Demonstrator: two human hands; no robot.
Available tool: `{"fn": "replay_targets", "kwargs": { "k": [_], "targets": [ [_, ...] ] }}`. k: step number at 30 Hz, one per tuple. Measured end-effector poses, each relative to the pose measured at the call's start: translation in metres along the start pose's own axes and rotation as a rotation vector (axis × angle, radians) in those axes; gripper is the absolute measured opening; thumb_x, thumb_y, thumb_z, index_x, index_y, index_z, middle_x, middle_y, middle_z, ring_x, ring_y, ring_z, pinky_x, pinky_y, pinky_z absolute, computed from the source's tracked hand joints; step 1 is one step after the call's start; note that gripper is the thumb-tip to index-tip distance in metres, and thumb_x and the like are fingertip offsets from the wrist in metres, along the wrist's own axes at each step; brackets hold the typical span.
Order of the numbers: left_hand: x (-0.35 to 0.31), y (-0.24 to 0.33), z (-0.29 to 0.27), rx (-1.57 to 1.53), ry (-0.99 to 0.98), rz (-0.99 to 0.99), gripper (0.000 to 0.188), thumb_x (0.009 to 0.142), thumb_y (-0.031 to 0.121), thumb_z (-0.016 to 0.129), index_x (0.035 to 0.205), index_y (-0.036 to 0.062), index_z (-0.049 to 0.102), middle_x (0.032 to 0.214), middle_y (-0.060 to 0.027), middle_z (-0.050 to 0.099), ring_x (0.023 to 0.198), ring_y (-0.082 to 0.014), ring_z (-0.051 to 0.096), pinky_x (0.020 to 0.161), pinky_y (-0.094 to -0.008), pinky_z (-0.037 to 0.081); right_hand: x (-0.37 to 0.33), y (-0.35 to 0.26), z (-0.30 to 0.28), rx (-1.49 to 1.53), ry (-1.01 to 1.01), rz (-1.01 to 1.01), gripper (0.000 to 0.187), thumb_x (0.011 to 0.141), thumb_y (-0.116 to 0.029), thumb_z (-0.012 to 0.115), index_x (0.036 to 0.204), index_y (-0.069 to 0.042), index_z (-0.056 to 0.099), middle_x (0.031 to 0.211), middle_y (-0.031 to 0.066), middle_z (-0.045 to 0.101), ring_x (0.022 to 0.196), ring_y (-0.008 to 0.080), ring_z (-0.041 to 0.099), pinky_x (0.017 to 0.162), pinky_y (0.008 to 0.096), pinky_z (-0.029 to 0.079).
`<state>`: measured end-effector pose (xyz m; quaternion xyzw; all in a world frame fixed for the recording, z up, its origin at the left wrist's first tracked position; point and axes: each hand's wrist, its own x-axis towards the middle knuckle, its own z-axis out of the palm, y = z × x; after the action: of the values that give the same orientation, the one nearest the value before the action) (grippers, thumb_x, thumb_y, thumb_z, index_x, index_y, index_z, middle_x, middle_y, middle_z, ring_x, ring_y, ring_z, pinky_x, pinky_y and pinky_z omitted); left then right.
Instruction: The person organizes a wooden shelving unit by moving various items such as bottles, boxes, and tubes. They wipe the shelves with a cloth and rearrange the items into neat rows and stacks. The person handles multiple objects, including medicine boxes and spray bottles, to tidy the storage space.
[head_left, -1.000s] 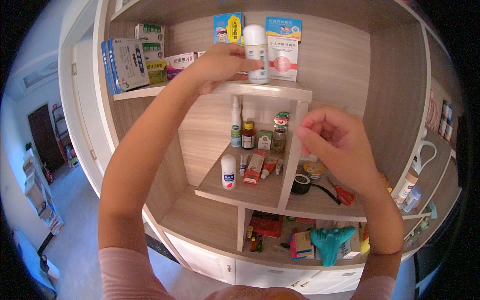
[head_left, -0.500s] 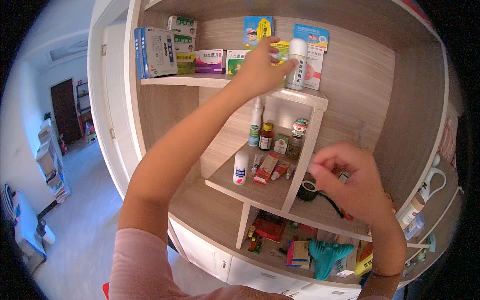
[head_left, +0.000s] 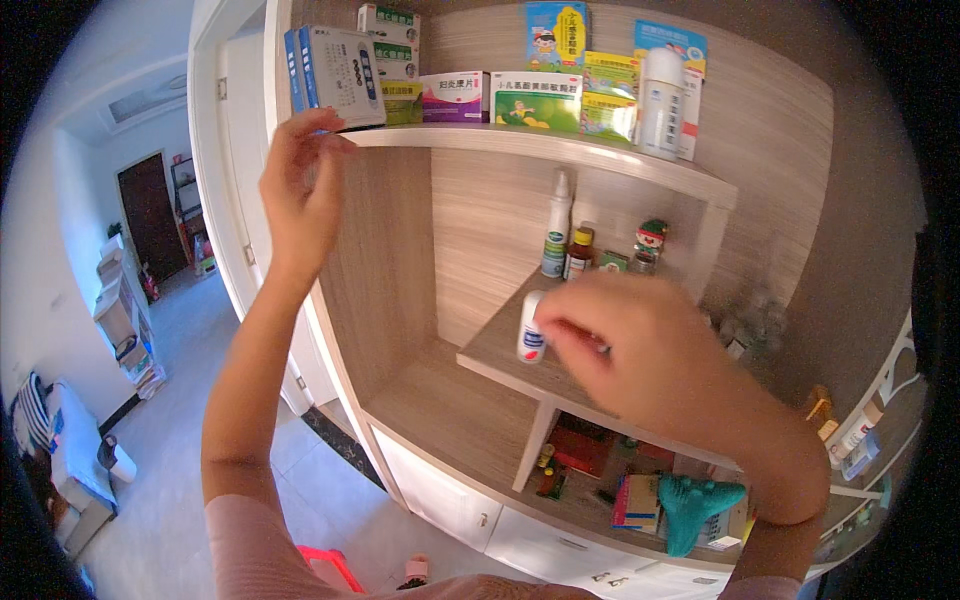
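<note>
At the left end of the upper shelf [head_left: 550, 139], my left hand [head_left: 303, 195] is raised with fingers bent and apart, nothing in it. Its fingertips are by the shelf edge, just below a white-and-blue device box [head_left: 345, 78]. My right hand [head_left: 640, 340] is over the small middle shelf, fingers curled together and slightly blurred. The fingertips overlap the right side of a white roll-on bottle [head_left: 531, 325] that stands upright; whether they touch it I cannot tell. Any small thing inside the curled fingers is hidden. A white spray can [head_left: 662, 105] stands at the upper shelf's right end.
Medicine boxes line the upper shelf, among them a purple-and-white box [head_left: 455, 97] and a green-and-white box [head_left: 537, 102]. A pump bottle [head_left: 557, 225] and a brown bottle [head_left: 579, 252] stand behind my right hand. A teal mermaid-tail-shaped thing [head_left: 690, 508] lies lower down.
My left hand has gone from beside the spray can to the shelf's left end. My right hand has moved left, over the middle shelf towards the roll-on bottle. The view has shifted.
</note>
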<state>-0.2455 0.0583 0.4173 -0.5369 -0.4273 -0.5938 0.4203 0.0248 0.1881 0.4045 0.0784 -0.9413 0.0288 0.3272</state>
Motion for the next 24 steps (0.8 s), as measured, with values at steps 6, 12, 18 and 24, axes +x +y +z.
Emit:
{"fn": "replay_targets", "kwargs": {
  "k": [6,12,18,24],
  "targets": [
    [0.029,-0.066,-0.054,0.218,0.107,0.042,0.036,0.081,0.018,0.063,0.108,-0.0001,0.049,0.106,-0.0123,0.054,0.091,-0.0181,0.056,0.077,-0.0318,0.047,0.119,0.008,0.006,-0.191,0.3,0.055,0.011,0.082,-0.01,0.056,0.086,-0.001,0.06,0.067,0.0062,0.06,0.062,0.0118,0.057,0.058,0.0262,0.046],
    [0.057,-0.124,-0.064,0.465,0.051,0.049,0.069,0.073,0.039,0.071,0.123,0.0015,0.04,0.115,-0.0183,0.045,0.096,-0.0219,0.053,0.074,-0.0339,0.048,0.241,0.056,0.021,-0.445,0.321,0.147,0.019,0.074,-0.014,0.058,0.089,-0.002,0.061,0.073,0.0111,0.062,0.068,0.0178,0.061,0.063,0.0295,0.048],
    [0.087,-0.144,-0.043,0.558,0.038,0.142,0.081,0.069,0.053,0.066,0.13,0.0096,0.033,0.117,-0.0253,0.04,0.085,-0.0364,0.06,0.07,-0.0415,0.051,0.329,0.102,0.035,-0.854,0.062,0.249,0.026,0.078,-0.026,0.054,0.096,-0.012,0.063,0.088,0.0141,0.065,0.076,0.0242,0.064,0.067,0.0408,0.049],
    [0.101,-0.144,-0.025,0.478,-0.026,0.112,0.076,0.071,0.039,0.069,0.132,0.0143,0.031,0.11,-0.0239,0.043,0.097,-0.0389,0.055,0.083,-0.0412,0.046,0.378,0.131,0.034,-1.015,-0.248,0.299,0.028,0.079,-0.03,0.053,0.099,-0.014,0.063,0.092,0.0131,0.065,0.078,0.025,0.064,0.067,0.0429,0.049]
  ]
}}
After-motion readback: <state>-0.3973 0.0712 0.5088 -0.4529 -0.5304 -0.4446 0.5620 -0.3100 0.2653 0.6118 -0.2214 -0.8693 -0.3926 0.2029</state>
